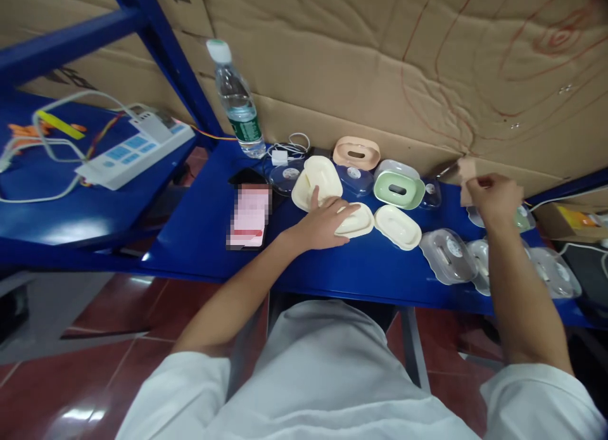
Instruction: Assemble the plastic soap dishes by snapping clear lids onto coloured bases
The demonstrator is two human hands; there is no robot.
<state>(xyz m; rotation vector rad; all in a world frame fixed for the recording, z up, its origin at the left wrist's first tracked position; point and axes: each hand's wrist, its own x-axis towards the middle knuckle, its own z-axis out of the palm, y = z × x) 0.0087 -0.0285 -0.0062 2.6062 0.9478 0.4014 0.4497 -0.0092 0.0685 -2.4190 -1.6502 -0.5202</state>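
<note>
My left hand (327, 225) lies with fingers spread over cream plastic dishes. Its thumb touches the stacked cream dishes (325, 177), and its fingertips rest on a smaller cream dish (358, 221). Just right of it, another cream oval dish (398, 226) lies on the blue table. Over on the right, my right hand (496, 199) is raised with its fingers closed on a blurred peach-coloured piece (468, 177), whose full shape I cannot make out. Under that hand are clear lids, partly covered by the forearm.
Behind the dishes sit a peach box (356, 152) and a green box (399, 188) with slots. Clear lids (449, 255) line the right front. A phone (247, 215), a water bottle (240, 104) and cables stand left. A power strip (135, 152) lies on the left table.
</note>
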